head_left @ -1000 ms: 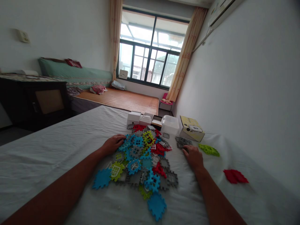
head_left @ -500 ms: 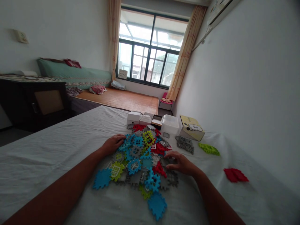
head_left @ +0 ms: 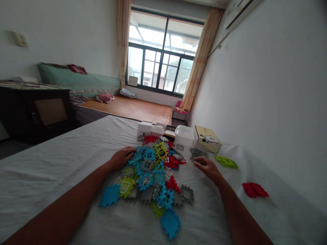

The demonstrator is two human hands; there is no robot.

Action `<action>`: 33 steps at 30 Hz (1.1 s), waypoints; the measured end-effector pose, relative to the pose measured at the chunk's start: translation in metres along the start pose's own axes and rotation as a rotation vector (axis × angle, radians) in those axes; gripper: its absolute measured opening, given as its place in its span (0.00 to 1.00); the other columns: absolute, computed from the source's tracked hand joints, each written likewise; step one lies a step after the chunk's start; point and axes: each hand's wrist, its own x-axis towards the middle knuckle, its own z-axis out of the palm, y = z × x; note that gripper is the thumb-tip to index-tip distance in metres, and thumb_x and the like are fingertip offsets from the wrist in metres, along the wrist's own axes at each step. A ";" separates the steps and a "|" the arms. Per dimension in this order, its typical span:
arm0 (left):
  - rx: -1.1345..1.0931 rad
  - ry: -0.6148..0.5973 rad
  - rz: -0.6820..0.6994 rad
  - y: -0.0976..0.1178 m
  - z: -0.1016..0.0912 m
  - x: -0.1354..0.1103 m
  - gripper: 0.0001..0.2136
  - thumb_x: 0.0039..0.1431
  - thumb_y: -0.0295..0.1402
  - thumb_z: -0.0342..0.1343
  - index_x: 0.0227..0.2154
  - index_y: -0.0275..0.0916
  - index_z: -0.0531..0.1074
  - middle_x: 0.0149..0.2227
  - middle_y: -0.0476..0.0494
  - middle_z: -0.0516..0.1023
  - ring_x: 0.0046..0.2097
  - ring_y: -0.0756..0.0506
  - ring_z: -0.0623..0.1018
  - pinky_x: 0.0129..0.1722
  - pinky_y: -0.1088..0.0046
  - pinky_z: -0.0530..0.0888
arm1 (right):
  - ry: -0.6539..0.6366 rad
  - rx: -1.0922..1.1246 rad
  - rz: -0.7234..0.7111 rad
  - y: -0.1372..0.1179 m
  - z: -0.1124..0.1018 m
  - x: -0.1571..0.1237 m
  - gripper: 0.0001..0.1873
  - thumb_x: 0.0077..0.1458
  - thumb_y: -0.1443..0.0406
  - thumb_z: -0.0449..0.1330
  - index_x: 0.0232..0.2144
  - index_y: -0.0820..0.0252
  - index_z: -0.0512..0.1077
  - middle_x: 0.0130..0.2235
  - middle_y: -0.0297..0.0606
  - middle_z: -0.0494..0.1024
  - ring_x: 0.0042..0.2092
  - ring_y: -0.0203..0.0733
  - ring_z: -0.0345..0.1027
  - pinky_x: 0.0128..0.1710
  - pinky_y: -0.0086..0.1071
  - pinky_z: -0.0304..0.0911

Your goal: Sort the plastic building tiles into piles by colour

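Note:
A heap of toothed plastic tiles (head_left: 155,173) in blue, grey, red and green lies on the white sheet (head_left: 63,170) in front of me. My left hand (head_left: 123,156) rests on the heap's left edge, fingers loosely laid over blue tiles and gripping nothing. My right hand (head_left: 207,168) hovers to the right of the heap, just below a small stack of grey tiles (head_left: 198,152). Its fingers are pinched together, and a grey tile seems to sit under them. Further right lie a green tile group (head_left: 226,162) and a red tile group (head_left: 254,189).
Small white boxes (head_left: 150,128), a clear plastic tub (head_left: 184,135) and a yellow carton (head_left: 207,139) stand behind the heap. The wall runs close along the right. A dark cabinet (head_left: 38,112), a bed and a window are beyond.
My right hand went from the grey stack to the heap's right side, then back up right to the grey stack. A grey tile is gone from that side. My left hand stayed put.

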 end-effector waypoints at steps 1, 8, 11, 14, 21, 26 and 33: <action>-0.001 0.001 -0.002 0.000 0.000 0.000 0.18 0.55 0.40 0.43 0.43 0.41 0.72 0.47 0.46 0.73 0.48 0.45 0.71 0.49 0.71 0.66 | 0.125 -0.051 0.064 0.013 -0.005 0.004 0.24 0.43 0.48 0.57 0.36 0.60 0.71 0.37 0.40 0.75 0.34 0.42 0.69 0.36 0.35 0.63; -0.024 0.008 -0.004 0.000 0.000 0.000 0.18 0.55 0.40 0.43 0.42 0.42 0.72 0.47 0.46 0.73 0.48 0.45 0.71 0.49 0.71 0.66 | 0.446 -0.181 0.212 0.077 -0.019 0.015 0.28 0.39 0.46 0.57 0.33 0.64 0.73 0.36 0.48 0.76 0.33 0.47 0.70 0.34 0.38 0.63; -0.028 0.009 -0.014 0.001 -0.001 0.000 0.18 0.54 0.41 0.43 0.42 0.42 0.72 0.47 0.47 0.73 0.48 0.45 0.71 0.50 0.71 0.66 | 0.408 -0.165 0.193 0.081 -0.016 0.016 0.28 0.40 0.47 0.56 0.34 0.64 0.73 0.35 0.47 0.77 0.33 0.47 0.71 0.34 0.37 0.63; -0.024 0.006 -0.014 0.002 -0.001 0.000 0.18 0.54 0.41 0.43 0.42 0.42 0.72 0.47 0.47 0.73 0.48 0.45 0.71 0.49 0.71 0.66 | 0.385 -0.160 0.177 0.079 -0.013 0.017 0.27 0.43 0.49 0.55 0.38 0.63 0.72 0.38 0.45 0.76 0.32 0.44 0.71 0.33 0.36 0.64; -0.032 0.001 -0.010 0.001 -0.001 0.000 0.18 0.55 0.40 0.43 0.43 0.42 0.72 0.47 0.47 0.73 0.48 0.45 0.71 0.50 0.71 0.66 | 0.269 -0.319 0.008 0.072 -0.010 0.014 0.18 0.45 0.55 0.54 0.35 0.59 0.74 0.38 0.41 0.75 0.41 0.45 0.67 0.46 0.39 0.59; -0.036 -0.004 -0.007 0.001 -0.001 0.000 0.18 0.54 0.40 0.43 0.42 0.41 0.72 0.47 0.46 0.73 0.48 0.45 0.71 0.50 0.71 0.66 | 0.261 -0.329 -0.021 0.029 -0.009 0.007 0.20 0.47 0.54 0.55 0.39 0.60 0.71 0.42 0.44 0.72 0.37 0.44 0.67 0.43 0.40 0.61; -0.016 0.009 0.011 0.003 -0.002 -0.001 0.18 0.55 0.40 0.43 0.42 0.40 0.72 0.46 0.45 0.73 0.47 0.45 0.72 0.49 0.72 0.66 | -0.690 -0.071 -0.248 -0.051 -0.001 -0.029 0.33 0.34 0.51 0.65 0.45 0.52 0.66 0.44 0.36 0.69 0.42 0.40 0.64 0.40 0.30 0.62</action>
